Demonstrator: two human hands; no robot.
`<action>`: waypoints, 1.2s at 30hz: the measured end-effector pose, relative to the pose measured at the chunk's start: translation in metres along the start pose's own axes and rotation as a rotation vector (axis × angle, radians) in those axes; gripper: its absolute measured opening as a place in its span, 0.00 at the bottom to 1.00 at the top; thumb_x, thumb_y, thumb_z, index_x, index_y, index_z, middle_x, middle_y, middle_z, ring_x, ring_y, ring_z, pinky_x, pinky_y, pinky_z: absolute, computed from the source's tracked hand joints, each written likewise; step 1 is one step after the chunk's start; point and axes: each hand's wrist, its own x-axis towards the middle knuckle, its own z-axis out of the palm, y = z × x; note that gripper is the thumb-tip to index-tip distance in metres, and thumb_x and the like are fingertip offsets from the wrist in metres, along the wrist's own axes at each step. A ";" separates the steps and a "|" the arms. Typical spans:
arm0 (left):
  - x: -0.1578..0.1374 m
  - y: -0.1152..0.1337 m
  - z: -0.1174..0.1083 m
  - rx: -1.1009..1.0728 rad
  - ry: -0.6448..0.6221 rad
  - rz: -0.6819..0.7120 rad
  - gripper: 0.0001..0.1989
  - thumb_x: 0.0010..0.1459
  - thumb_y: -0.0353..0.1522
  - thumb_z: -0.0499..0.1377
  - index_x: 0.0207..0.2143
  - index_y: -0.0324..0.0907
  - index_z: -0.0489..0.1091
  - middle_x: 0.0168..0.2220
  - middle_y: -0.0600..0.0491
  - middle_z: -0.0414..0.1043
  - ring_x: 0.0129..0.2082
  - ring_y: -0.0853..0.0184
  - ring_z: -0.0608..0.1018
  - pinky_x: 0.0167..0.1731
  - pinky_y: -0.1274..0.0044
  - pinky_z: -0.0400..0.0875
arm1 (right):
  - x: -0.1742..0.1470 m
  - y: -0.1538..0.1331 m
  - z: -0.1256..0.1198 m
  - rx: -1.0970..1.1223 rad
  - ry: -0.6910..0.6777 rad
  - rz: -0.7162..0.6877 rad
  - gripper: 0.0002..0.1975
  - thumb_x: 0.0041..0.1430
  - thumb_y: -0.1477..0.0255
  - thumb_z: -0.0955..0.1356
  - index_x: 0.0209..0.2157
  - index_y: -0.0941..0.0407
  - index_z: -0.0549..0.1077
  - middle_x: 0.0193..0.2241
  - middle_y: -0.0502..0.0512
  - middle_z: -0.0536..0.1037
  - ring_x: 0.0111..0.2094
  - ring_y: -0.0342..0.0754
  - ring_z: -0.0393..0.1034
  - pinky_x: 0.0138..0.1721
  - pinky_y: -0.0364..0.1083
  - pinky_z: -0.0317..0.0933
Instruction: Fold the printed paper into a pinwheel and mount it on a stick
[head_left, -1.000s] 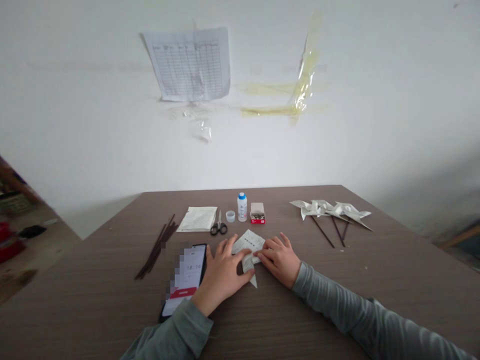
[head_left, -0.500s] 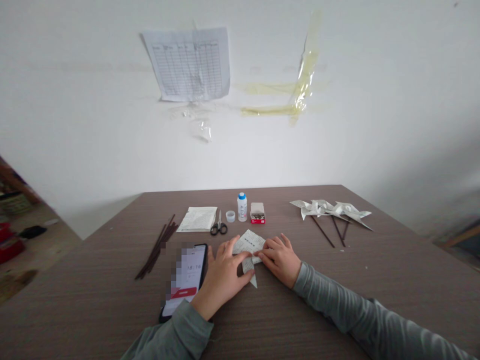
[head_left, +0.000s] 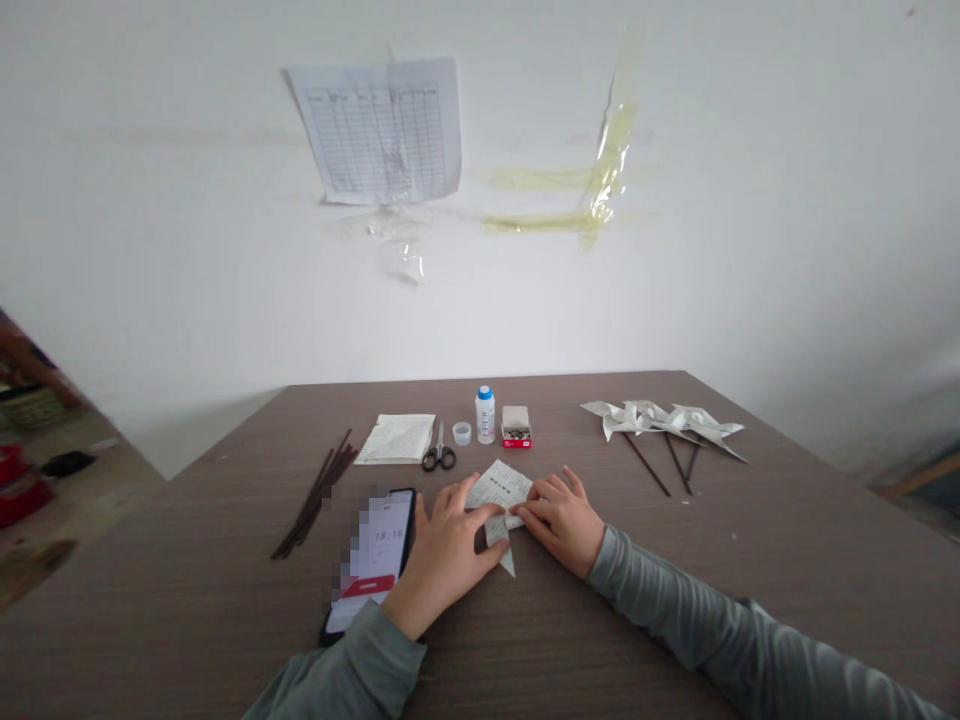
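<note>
A folded sheet of printed paper (head_left: 500, 487) lies on the brown table (head_left: 570, 620) in front of me. My left hand (head_left: 444, 552) lies flat on its left part, fingers spread and pressing down. My right hand (head_left: 561, 518) presses its right side, fingertips meeting the left hand's at a fold. A pointed corner of the paper sticks out below, between the two hands. Neither hand lifts the paper off the table.
A phone (head_left: 371, 560) lies left of my left hand. Behind the paper are scissors (head_left: 438, 452), a stack of paper (head_left: 396, 438), a small cap (head_left: 461, 433), a white bottle (head_left: 485, 414) and a box of pins (head_left: 515, 426). Dark sticks (head_left: 315, 495) lie left; paper pinwheels (head_left: 664, 422) right.
</note>
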 end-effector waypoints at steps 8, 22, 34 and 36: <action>0.001 -0.002 0.006 -0.013 0.045 0.000 0.24 0.76 0.35 0.75 0.71 0.53 0.91 0.92 0.40 0.69 0.89 0.29 0.74 0.88 0.25 0.60 | 0.001 -0.003 -0.001 -0.008 -0.016 0.020 0.14 0.86 0.69 0.75 0.48 0.42 0.96 0.48 0.59 0.95 0.56 0.67 0.90 0.81 0.88 0.69; 0.002 -0.009 0.009 -0.011 0.044 0.015 0.21 0.75 0.40 0.75 0.68 0.61 0.93 0.90 0.47 0.73 0.87 0.30 0.76 0.88 0.28 0.64 | 0.000 0.002 -0.001 0.017 0.008 0.019 0.16 0.88 0.67 0.73 0.47 0.42 0.96 0.46 0.56 0.95 0.54 0.63 0.91 0.83 0.83 0.69; 0.003 -0.009 0.011 -0.015 0.069 0.024 0.21 0.74 0.37 0.75 0.66 0.58 0.94 0.89 0.44 0.75 0.85 0.26 0.77 0.86 0.24 0.65 | 0.000 -0.001 0.001 -0.039 0.028 -0.007 0.13 0.86 0.66 0.75 0.47 0.41 0.96 0.45 0.58 0.92 0.53 0.63 0.87 0.80 0.81 0.72; 0.003 -0.009 0.011 -0.016 0.072 0.021 0.21 0.73 0.37 0.76 0.66 0.58 0.94 0.89 0.44 0.75 0.85 0.25 0.77 0.86 0.24 0.65 | 0.000 -0.002 0.001 -0.051 0.018 0.005 0.13 0.86 0.67 0.75 0.48 0.41 0.96 0.46 0.58 0.92 0.53 0.63 0.88 0.81 0.81 0.72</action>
